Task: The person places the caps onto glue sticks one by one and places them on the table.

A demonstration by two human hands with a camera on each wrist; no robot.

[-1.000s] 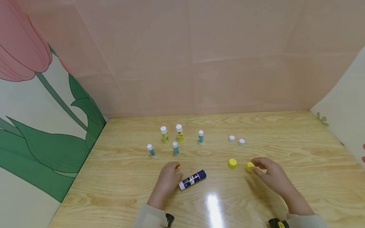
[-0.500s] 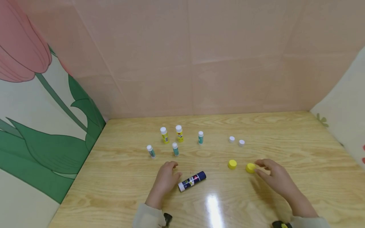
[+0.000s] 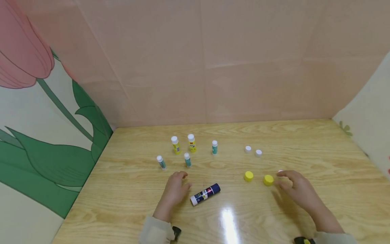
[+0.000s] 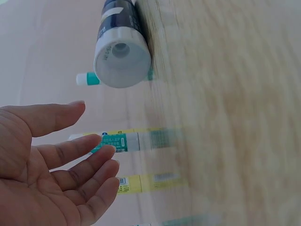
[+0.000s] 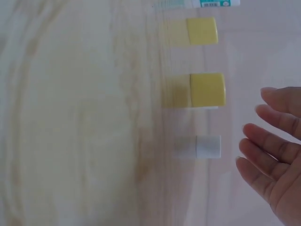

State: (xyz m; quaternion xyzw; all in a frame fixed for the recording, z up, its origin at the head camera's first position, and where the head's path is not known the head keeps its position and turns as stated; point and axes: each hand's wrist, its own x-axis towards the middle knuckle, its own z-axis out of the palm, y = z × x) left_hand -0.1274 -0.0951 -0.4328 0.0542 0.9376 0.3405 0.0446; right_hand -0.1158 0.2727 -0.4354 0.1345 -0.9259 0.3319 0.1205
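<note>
My left hand [image 3: 175, 189] hovers over the table with fingers relaxed and holds nothing. Beside it lies a navy glue stick [image 3: 205, 194] with a white end, which the left wrist view shows end-on above the thumb [image 4: 61, 117]. My right hand [image 3: 300, 189] is just right of a yellow cap [image 3: 268, 180], its loosely bent fingers apart from it in the right wrist view. A second yellow cap [image 3: 248, 176] sits further left. Behind the right index finger, a bit of a white cap [image 3: 280, 171] peeks out, mostly hidden.
Towards the back left stand two yellow glue sticks [image 3: 192, 143] and several teal ones [image 3: 214, 147], all with white caps. Two white caps [image 3: 248, 149] rest at the back right. The wooden table [image 3: 122, 189] meets a cloth backdrop [image 3: 231, 88].
My right hand has let go of the right yellow cap and drawn back to the right, uncovering it and part of a white cap. My left hand has drifted slightly left, away from the glue stick.
</note>
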